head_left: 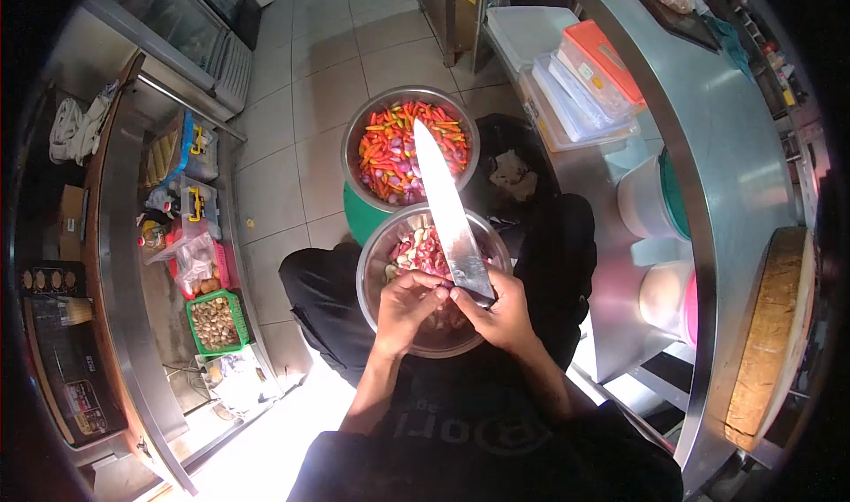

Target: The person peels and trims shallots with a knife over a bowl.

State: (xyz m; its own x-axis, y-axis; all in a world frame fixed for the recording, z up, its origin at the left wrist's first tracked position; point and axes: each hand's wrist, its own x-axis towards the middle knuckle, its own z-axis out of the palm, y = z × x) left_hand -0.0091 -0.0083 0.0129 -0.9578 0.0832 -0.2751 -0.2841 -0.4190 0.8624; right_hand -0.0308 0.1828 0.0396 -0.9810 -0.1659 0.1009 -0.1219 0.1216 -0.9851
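Observation:
My right hand (pixel 498 314) grips a large kitchen knife (pixel 440 186) near its heel, the broad blade pointing away from me over two bowls. My left hand (pixel 405 310) is pinched close to my right thumb, on a small purplish shallot (pixel 446 284) mostly hidden by the fingers. Below both hands a steel bowl (pixel 368 272) rests in my lap, holding cut red and pale shallot pieces (pixel 416 252). Beyond it, a second steel bowl (pixel 351 152) is filled with red and orange chilies (pixel 381 141) and several whole shallots (pixel 403 167). The blade hides part of both bowls.
A green stool (pixel 359 214) is under the far bowl. On the left shelf is a green basket of garlic (pixel 215 323). To the right, a steel counter (pixel 668 68) carries a round wooden chopping board (pixel 768 334), with plastic tubs (pixel 575 104) on its lower shelf.

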